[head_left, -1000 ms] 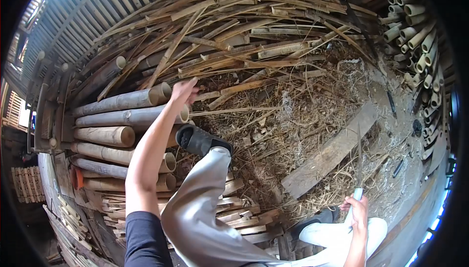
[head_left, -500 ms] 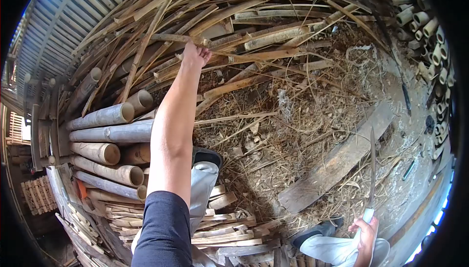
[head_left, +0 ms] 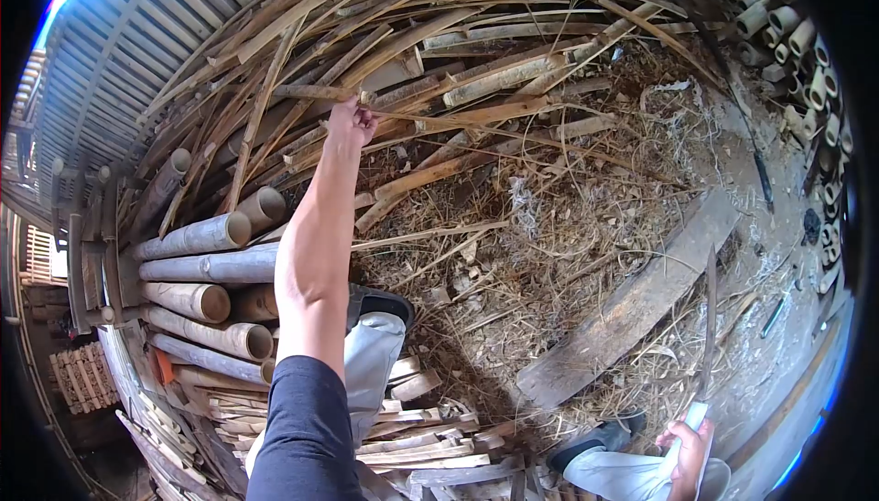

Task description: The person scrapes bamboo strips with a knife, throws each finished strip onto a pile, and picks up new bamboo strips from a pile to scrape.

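My left hand (head_left: 351,123) reaches forward into the bamboo pile, its fingers curled around the near end of a bamboo strip (head_left: 316,92). That strip points left across other split pieces. Low on the right, my right hand (head_left: 687,451) grips a long knife (head_left: 710,327) by its pale handle, the narrow blade pointing up and away from me. Beyond the blade's left side a flat wooden board (head_left: 632,304) lies on the ground. Part of the left hand's grip is hidden by the hand itself.
Split bamboo (head_left: 513,29) lies heaped across the back. Thick bamboo poles (head_left: 206,267) are stacked at left, above cut slats (head_left: 430,441). Cut bamboo tubes (head_left: 801,38) are piled at far right. Shavings (head_left: 549,263) cover the ground, and a dark rod (head_left: 758,167) leans nearby.
The fingers of my left hand have curled in more tightly at the strip. My view has shifted slightly. The knife stays in my right hand, pointing much the same way.
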### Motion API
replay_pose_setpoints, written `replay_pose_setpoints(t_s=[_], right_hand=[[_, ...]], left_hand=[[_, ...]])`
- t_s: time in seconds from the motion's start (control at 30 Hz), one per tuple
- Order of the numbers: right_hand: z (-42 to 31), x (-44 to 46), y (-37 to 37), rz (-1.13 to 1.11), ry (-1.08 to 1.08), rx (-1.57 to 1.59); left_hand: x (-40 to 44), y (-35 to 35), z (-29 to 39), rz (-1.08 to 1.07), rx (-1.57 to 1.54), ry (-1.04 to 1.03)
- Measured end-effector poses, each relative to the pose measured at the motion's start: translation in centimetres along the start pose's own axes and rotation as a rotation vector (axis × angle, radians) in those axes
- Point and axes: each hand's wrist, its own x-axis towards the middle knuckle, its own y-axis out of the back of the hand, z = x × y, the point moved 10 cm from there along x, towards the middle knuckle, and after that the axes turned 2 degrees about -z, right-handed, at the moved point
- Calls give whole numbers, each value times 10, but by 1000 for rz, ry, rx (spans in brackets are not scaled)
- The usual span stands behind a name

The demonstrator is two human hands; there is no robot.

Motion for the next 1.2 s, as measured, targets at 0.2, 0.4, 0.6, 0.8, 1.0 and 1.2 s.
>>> replay_pose_setpoints(t_s=[0.2, 0.4, 0.6, 0.8, 1.0, 1.2], right_hand=[[9, -6, 9, -73, -30, 16], [4, -21, 22, -99, 48, 123], [-7, -51, 39, -133, 31, 272], [-15, -64, 57, -197, 92, 337], [-14, -72, 72, -210, 165, 318], [-2, -76, 76, -276, 144, 340]], left_hand=[[-74, -20, 11, -22, -119, -46], [-189, -19, -31, -6, 5, -6], [-282, -7, -26, 13, 124, 30], [-373, 7, 37, 76, 111, 21], [-469, 10, 120, -32, 80, -52], [-562, 26, 161, -51, 49, -108]])
